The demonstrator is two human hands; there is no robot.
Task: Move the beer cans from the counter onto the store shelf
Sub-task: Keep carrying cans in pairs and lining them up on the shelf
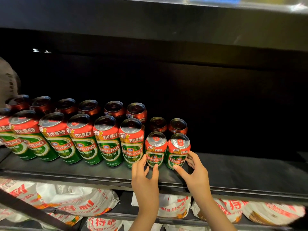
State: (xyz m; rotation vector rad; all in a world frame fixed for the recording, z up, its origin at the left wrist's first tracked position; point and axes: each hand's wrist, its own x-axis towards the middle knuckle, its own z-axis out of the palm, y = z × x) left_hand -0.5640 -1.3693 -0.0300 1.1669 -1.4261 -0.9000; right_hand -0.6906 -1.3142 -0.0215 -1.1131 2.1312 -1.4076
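A shop: a dark store shelf (233, 170) across the middle of the frame carries rows of identical beer cans (106, 140) facing outward, with printed sacks (75, 200) stacked below.

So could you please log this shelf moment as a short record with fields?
left hand: fingers round a short Tsingtao can
right hand: fingers round the neighbouring short can
tall cans: upright rows to the left
shelf: black, bare to the right
shelf below: printed sacks
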